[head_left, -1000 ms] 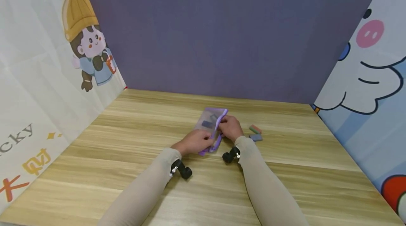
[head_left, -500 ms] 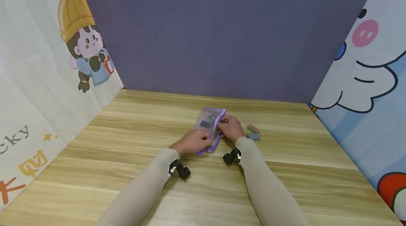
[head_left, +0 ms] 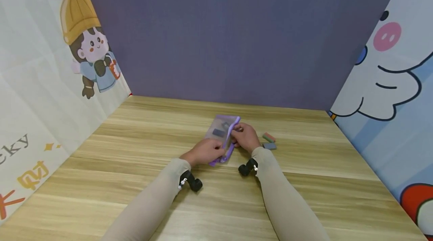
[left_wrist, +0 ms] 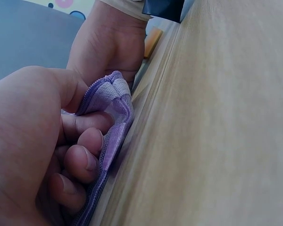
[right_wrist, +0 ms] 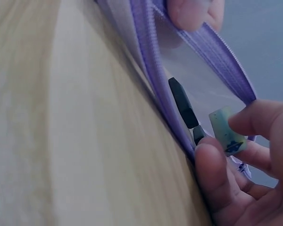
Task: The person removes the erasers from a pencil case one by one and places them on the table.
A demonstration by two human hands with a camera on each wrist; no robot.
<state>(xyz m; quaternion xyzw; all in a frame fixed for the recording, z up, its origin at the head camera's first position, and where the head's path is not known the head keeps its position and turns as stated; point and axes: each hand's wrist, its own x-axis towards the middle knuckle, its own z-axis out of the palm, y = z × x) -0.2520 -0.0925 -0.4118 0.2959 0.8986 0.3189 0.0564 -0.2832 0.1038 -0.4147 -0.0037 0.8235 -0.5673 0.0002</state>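
A see-through zip pouch (head_left: 214, 127) with purple edging lies at mid-table, its mouth held apart. My left hand (head_left: 205, 152) pinches the near part of its zipper edge; the left wrist view shows the purple zipper (left_wrist: 115, 136) between thumb and curled fingers. At the mouth, my right hand (head_left: 246, 137) pinches a small pale green eraser (right_wrist: 223, 126) with a dark blue print, seen in the right wrist view. Dark blocks (right_wrist: 183, 102) show inside the pouch, one as a dark rectangle (head_left: 218, 132) through its side.
Just right of my right hand, an orange-and-green block (head_left: 269, 137) and a blue-grey block (head_left: 269, 146) lie on the wooden table (head_left: 162, 128). A purple-grey panel (head_left: 216, 38) stands behind, with printed cartoon sheets at both sides.
The head view has turned slightly right, so everything sits a little further left. Both hands stay at the pouch in nearly the same pose.
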